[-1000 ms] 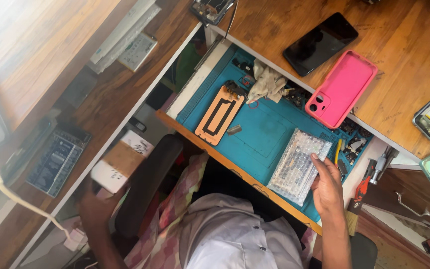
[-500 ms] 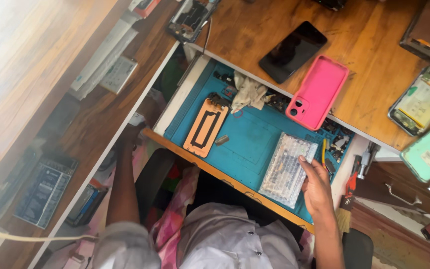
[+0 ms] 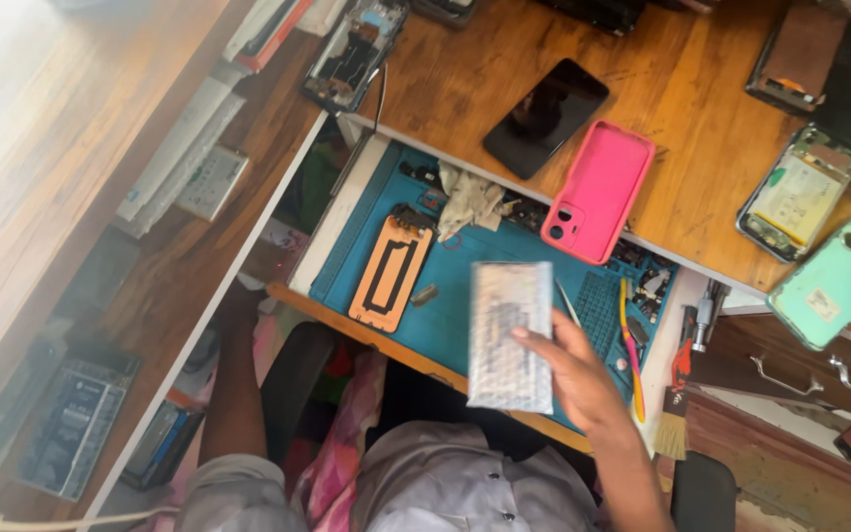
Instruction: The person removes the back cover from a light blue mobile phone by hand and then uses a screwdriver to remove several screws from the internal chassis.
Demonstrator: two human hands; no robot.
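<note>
The bubble-wrap packet [image 3: 511, 335] is lifted above the blue mat [image 3: 465, 296], gripped along its right edge by the right hand [image 3: 575, 372], thumb on the top face and fingers behind it. The packet hangs over the mat's front half, just right of the orange frame [image 3: 392, 270] that lies flat on the mat. A crumpled cloth [image 3: 470, 197] sits at the mat's back edge, and a yellow-and-pink tool [image 3: 628, 340] lies along the mat's right side, near the hand.

The left hand [image 3: 240, 299] reaches down to the left of the mat, under the edge of the side tabletop [image 3: 248, 227]; its fingers are hidden, so I cannot tell whether it is open or closed.

Behind the mat, on the wooden tabletop [image 3: 682, 89], a pink case [image 3: 599, 190] overlaps the mat's back edge, with a black phone [image 3: 546, 116] just beside it. Farther right lie an opened phone [image 3: 797, 193] and a mint phone [image 3: 836, 282].
</note>
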